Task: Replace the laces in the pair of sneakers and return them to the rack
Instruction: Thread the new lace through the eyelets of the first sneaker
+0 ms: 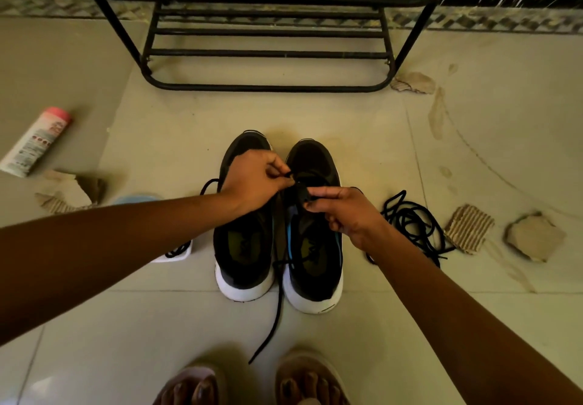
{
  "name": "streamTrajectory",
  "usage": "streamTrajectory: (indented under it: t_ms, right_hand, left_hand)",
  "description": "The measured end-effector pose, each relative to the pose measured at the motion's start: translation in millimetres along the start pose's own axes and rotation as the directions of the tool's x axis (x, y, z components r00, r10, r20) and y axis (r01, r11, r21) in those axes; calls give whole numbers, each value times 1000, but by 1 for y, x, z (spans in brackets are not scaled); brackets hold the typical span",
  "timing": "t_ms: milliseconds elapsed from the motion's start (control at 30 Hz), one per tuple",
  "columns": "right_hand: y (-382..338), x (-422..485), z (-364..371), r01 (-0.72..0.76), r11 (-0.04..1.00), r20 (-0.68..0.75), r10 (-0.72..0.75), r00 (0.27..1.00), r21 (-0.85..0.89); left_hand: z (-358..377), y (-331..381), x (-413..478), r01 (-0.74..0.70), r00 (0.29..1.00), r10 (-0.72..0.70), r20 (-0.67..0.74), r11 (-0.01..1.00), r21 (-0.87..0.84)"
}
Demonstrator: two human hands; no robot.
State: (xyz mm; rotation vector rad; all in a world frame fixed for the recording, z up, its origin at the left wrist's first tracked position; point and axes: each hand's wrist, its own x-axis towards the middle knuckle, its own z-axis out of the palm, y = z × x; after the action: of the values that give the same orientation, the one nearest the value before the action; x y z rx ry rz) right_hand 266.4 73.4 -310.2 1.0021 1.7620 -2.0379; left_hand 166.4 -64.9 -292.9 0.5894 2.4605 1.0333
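Pale floor tiles, stained and dusty, run up to a black metal rack standing against the far wall, its bars bare. On the floor just in front of it a pair of black sneakers with white soles sits side by side, toes toward the rack: the left sneaker and the right sneaker, their sides touching.

A person leans over them with both arms out. The left hand has its fingers curled, pinching a black lace over the front of the right sneaker. The right hand pinches the black upper of that same sneaker near the tongue between thumb and forefinger. A trailing lace runs down between the heels toward the person's sandalled feet.

Just right of the pair lies a tangle of loose laces, with torn cardboard scraps beside it. Well off to the left, a white bottle with a pink cap lies on its side.
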Motion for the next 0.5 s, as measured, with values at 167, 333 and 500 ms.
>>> streamTrajectory:
  t_ms: [167, 333, 500]
  right_hand:
    - [-1, -1, 1, -13, 999, -11, 13, 1000, 29]
    - [-2, -3, 1, -4, 1000, -12, 5, 1000, 27]
    - [-2, -2, 1, -7, 1000, -17, 7, 1000, 10]
  left_hand:
    - [11, 5, -4, -35, 999, 36, -34, 999, 22]
    - [14, 2, -5, -32, 997, 33, -76, 999, 11]
    - [13, 5, -7, -25, 997, 23, -77, 999, -23]
